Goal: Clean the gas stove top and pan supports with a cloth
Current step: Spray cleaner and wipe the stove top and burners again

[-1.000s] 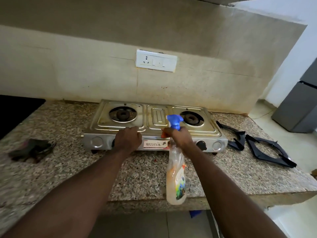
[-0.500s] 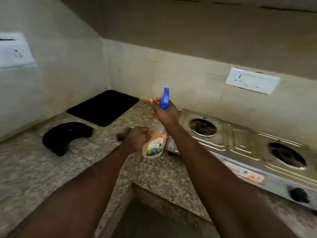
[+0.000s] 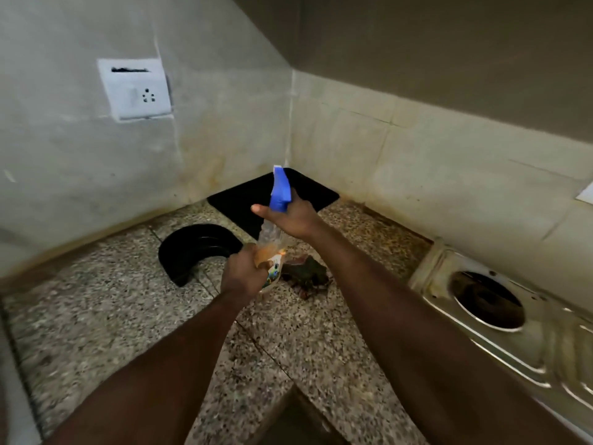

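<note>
A clear spray bottle [image 3: 270, 239] with orange liquid and a blue trigger head is held over the granite counter [image 3: 96, 309] in the corner. My right hand [image 3: 290, 216] grips its neck just under the blue head. My left hand [image 3: 244, 274] is wrapped around its lower body. A dark crumpled cloth [image 3: 306, 274] lies on the counter just behind the bottle, partly hidden by my hands. The steel gas stove [image 3: 500, 319] shows at the right edge, one bare burner visible, no pan support on it.
A black curved piece [image 3: 195, 248] lies on the counter left of my hands. A black mat [image 3: 244, 200] fills the corner against the walls. A white wall socket [image 3: 134, 88] sits on the left wall. The counter has an inner edge at the bottom centre.
The view has swung left from the stove to the counter corner. My left hand left the stove front and took the bottle's body; both hands carried the bottle over the cloth.
</note>
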